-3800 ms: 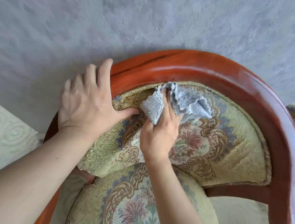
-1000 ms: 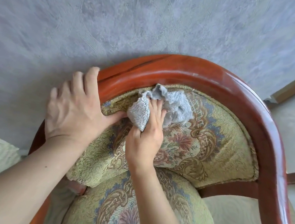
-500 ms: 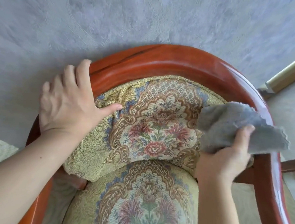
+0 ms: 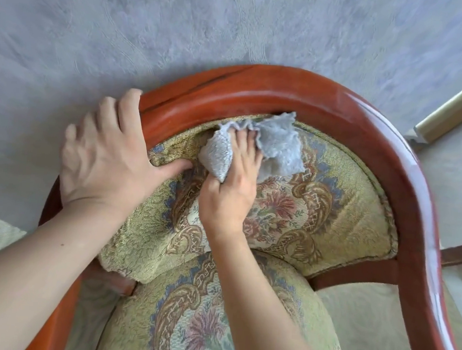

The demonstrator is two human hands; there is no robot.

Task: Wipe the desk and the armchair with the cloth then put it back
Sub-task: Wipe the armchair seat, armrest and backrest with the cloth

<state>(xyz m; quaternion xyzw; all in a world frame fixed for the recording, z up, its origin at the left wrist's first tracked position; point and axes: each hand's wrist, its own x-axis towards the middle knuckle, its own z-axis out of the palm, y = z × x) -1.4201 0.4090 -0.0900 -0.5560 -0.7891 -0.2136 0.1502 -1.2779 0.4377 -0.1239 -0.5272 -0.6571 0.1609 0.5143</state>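
Nearest the camera, the two bare forearms reach forward over the seat cushion point(image 4: 212, 325) of the armchair point(image 4: 379, 136), whose floral upholstery fills the lower middle of the view. Half a second ago the right hand point(image 4: 228, 191) was out by the right arm of the wooden frame with the cloth point(image 4: 276, 148) lifted clear of the padding; now it has swung back to the upper left part of the backrest pad point(image 4: 332, 210), where it is closed around the bunched grey cloth, fingers point(image 4: 250, 146) spread over it and pressing it against the fabric just under the curved top rail. The cloth's loose end fans out to the right of the hand (its frayed corner touches the underside of the rail). The left hand point(image 4: 107, 156) has kept its place: it lies flat and open on the left side of the rail, grasping nothing, with its thumb resting on the edge of the pad close beside the cloth. Beyond the chair is the grey textured wall point(image 4: 180, 27), and at far right a pale skirting strip point(image 4: 456, 107) meets the light floor. No container appears anywhere in view.
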